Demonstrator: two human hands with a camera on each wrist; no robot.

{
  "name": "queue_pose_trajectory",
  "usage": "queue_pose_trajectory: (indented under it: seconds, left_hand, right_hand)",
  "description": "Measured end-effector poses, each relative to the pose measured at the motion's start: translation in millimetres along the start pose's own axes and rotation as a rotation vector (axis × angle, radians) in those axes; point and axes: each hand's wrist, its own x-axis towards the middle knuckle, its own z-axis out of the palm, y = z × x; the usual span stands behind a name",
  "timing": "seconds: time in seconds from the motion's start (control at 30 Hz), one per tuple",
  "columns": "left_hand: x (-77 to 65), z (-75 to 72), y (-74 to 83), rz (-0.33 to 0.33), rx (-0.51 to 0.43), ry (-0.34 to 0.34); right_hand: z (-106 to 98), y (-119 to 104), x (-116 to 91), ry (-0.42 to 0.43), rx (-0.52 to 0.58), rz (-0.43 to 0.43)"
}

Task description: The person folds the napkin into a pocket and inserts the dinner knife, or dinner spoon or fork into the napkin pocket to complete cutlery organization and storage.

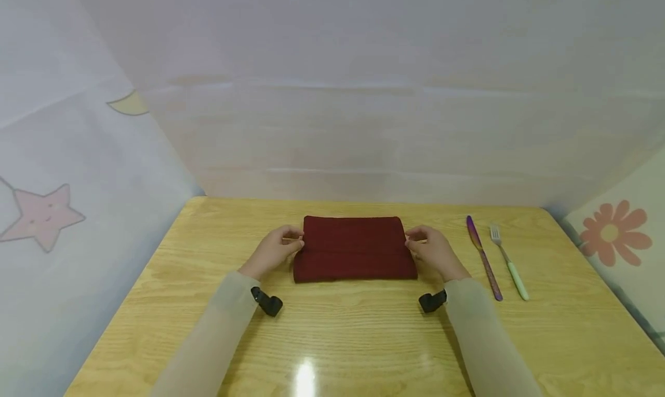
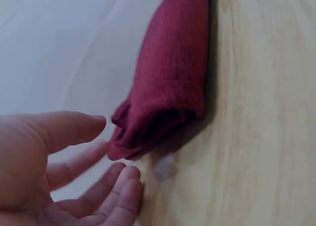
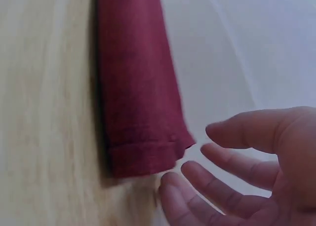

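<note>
A dark red cloth (image 1: 355,250), folded into a flat rectangle with layered ends, lies on the wooden table. At its left end is my left hand (image 1: 274,250), thumb and fingers spread apart with no cloth pinched between them. My right hand (image 1: 434,251) mirrors it at the right end, its fingers parted and loosely bent. In the left wrist view the fingertips (image 2: 129,186) come very close to the cloth's open folds; whether they touch I cannot tell. The right wrist view shows a small gap between the thumb (image 3: 237,129) and the cloth's corner.
To the right of my right hand lie a purple table knife (image 1: 484,258) and a fork (image 1: 509,262) with a pale green handle. White printed sheeting (image 1: 332,126) hangs behind the wooden table (image 1: 332,339) and along both sides. Each wrist wears a small black camera.
</note>
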Motion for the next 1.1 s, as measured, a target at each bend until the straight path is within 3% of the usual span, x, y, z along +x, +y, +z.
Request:
queue_pose_trajectory:
  seconds: [0.1, 0.3, 0.53, 0.73, 0.87, 1.1]
  left_hand:
    - [8.9, 0.8, 1.2, -0.037, 0.016, 0.007]
    - [22.8, 5.7, 7.7, -0.112, 0.054, 0.014]
    - [33.2, 6.7, 10.9, -0.160, 0.111, -0.033]
    - [37.3, 5.6, 9.2, -0.097, 0.045, -0.143]
    - [34.5, 5.4, 8.2, -0.057, 0.019, -0.174]
    - [29.7, 8.8, 0.4, -0.052, -0.232, -0.176]
  right_hand:
    - [1, 2, 12, -0.016, -0.011, 0.051]
    - [3, 0, 28, -0.063, -0.135, 0.103]
    - [4, -1, 35, -0.115, -0.129, 0.135]
    - [2, 2, 34, -0.139, -0.111, 0.117]
    - [2, 5, 31, -0.130, -0.046, 0.078]
    - [4, 12, 28, -0.156, 0.121, 0.043]
